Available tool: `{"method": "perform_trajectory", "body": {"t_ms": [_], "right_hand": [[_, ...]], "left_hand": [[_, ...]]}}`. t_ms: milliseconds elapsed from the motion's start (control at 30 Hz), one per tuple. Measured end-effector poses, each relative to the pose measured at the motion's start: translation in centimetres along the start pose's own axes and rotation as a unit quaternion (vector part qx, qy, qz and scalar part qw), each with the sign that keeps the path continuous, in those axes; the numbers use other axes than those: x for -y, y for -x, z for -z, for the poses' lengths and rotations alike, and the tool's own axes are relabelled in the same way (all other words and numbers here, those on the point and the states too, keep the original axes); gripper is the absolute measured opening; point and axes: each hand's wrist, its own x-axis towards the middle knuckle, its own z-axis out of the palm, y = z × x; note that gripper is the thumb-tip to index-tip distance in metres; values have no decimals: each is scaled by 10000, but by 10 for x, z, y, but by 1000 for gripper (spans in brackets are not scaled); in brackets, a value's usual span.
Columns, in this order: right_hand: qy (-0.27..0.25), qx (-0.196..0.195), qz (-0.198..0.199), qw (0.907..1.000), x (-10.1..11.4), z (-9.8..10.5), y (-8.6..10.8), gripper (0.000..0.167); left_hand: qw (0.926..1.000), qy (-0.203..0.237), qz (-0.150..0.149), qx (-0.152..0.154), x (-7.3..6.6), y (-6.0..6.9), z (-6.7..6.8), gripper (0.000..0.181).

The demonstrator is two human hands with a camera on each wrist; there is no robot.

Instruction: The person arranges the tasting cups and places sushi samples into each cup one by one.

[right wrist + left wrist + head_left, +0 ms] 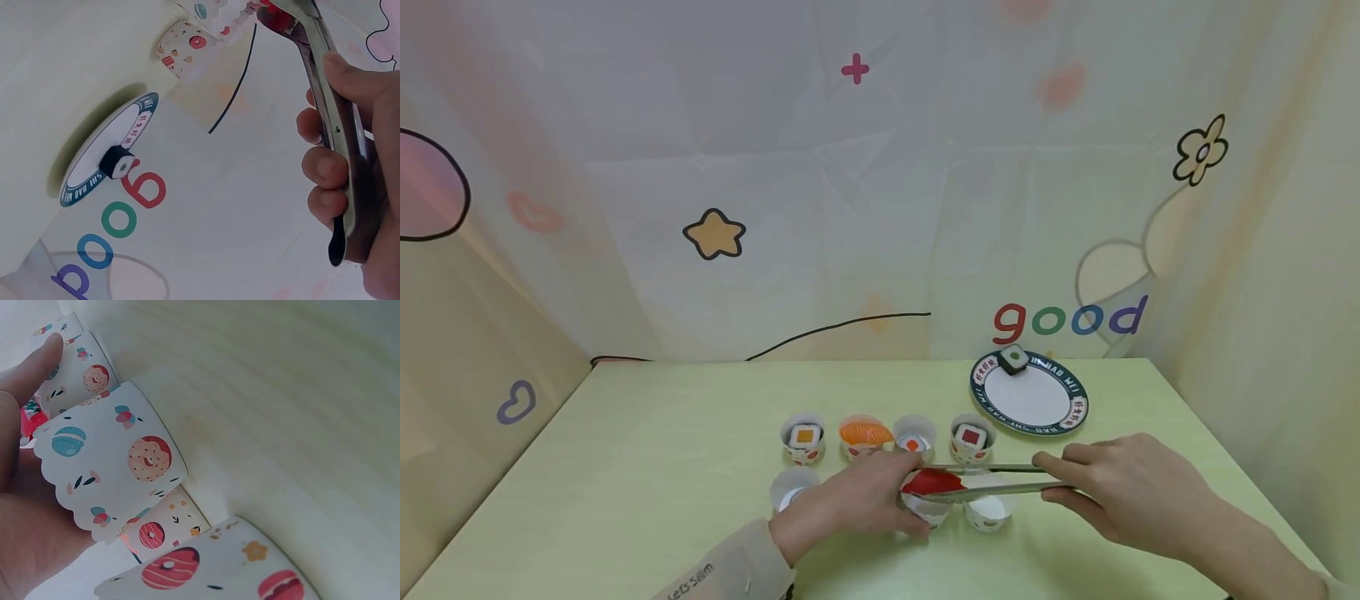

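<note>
My left hand (868, 492) grips a paper cup (934, 512) in the front row, thumb on its near side and fingers beyond it. A red sushi piece (934, 482) shows at the mouth of that cup. Metal tongs (325, 81) extend from my right hand (1135, 492), whose fingers and thumb curl round their arms. The tong tips lie at the red piece, one arm along each side; whether they pinch it I cannot tell. In the left wrist view, part of the red piece shows behind the thumb (44, 365), beside patterned cups.
Behind my hands, a row of cups holds an orange-centred roll (805, 437), salmon sushi (865, 432), a red-dotted piece (913, 444) and a red-centred roll (972, 437). Other cups (792, 482) (988, 512) flank the gripped one. A round plate (1026, 402) bears a dark-wrapped roll (1013, 359).
</note>
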Motion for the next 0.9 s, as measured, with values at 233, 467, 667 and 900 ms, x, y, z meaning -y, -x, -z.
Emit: {"method": "perform_trajectory", "body": {"t_ms": [233,467,667,900], "right_hand": [[118,56,91,9999,4,3,-3,49],[247,220,153,9993,8,7,-8,40],[235,687,-32,9974,8,10,-14,27],[168,958,-232,9950,8,11,-15,30]], "left_hand": [[10000,70,60,29,-1,1,1,62],[9998,164,75,67,-2,0,1,61],[9994,296,98,117,-1,-1,0,53],[9996,249,109,91,-1,-1,0,51]]}}
